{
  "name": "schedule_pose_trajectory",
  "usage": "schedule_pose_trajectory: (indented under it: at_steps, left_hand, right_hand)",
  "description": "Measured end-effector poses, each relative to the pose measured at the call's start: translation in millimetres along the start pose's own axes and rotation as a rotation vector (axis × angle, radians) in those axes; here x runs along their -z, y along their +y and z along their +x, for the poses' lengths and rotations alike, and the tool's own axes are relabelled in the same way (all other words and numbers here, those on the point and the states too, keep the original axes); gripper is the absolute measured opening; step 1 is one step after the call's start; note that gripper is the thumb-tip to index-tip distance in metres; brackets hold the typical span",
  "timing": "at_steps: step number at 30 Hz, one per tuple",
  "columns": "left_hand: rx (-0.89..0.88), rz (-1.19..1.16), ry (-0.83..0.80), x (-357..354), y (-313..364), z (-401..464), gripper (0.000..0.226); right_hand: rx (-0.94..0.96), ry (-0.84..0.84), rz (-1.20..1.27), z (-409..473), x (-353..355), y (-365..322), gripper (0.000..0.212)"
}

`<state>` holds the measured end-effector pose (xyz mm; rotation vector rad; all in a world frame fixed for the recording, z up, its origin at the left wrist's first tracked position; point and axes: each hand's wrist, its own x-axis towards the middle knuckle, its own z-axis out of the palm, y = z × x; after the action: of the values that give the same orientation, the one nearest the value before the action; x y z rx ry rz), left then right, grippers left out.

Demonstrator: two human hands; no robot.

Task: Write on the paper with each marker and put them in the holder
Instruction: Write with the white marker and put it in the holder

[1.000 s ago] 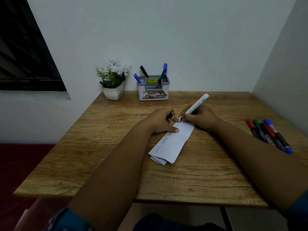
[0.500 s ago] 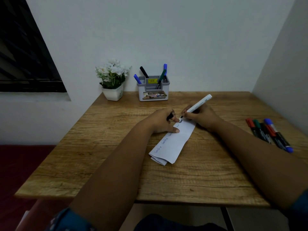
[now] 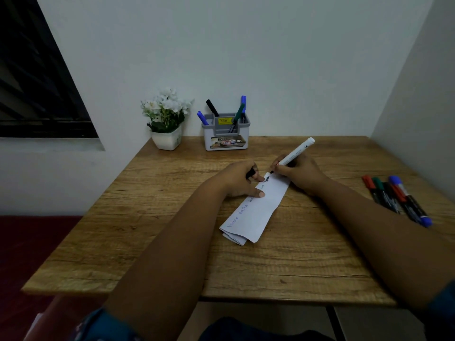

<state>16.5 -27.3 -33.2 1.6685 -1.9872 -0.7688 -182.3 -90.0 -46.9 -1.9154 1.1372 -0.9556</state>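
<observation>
Right hand (image 3: 299, 172) pinches marker (image 3: 293, 155) low near tip, writing. Left hand (image 3: 240, 179) closed around cap (image 3: 250, 173), pinning paper (image 3: 258, 210). Marker light, stiff, smooth; paper thin, slides easily.

Paper (image 3: 258, 207) showing bold black "Vash" at far end, fainter handwriting along left edge unreadable. Holder (image 3: 226, 134) front label showing "OPL"; yellow sticker illegible.
</observation>
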Motion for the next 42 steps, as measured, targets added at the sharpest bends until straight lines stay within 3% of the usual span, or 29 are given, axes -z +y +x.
schedule_pose_trajectory:
  at_steps: [14,19,22,25,30,32,38,42]
  left_hand:
    - [-0.002,0.016,0.015,1.5,2.1,-2.7,0.045]
    - [-0.020,-0.023,0.018,0.7,2.1,-3.3,0.044]
    - [-0.030,-0.057,0.043,0.1,1.6,-5.5,0.047]
    - [-0.030,-0.090,0.020,-0.4,0.0,-5.2,0.048]
    - [-0.019,-0.105,0.012,-0.2,-1.2,-5.2,0.048]
    - [-0.014,-0.113,0.019,-0.7,-1.5,-5.0,0.048]
    - [-0.004,-0.123,0.022,-2.0,-4.0,-3.9,0.068]
    - [0.010,-0.122,0.013,-1.7,-4.7,-2.0,0.069]
  right_hand:
    - [-0.058,-0.026,-0.081,0.1,-2.4,-4.3,0.008]
    - [-0.121,0.130,0.265,-4.8,2.3,-9.9,0.019]
    - [-0.088,0.112,0.504,-10.8,4.2,-18.3,0.031]
    - [-0.116,0.032,0.549,-15.5,1.6,-25.4,0.035]
    - [-0.146,-0.044,0.734,-19.9,-12.1,-33.0,0.018]
    - [-0.183,-0.063,0.791,-21.4,-15.8,-36.5,0.022]
    - [-0.273,-0.034,0.843,-23.5,-16.2,-38.9,0.026]
    - [-0.288,-0.008,0.833,-22.2,-17.4,-39.0,0.025]
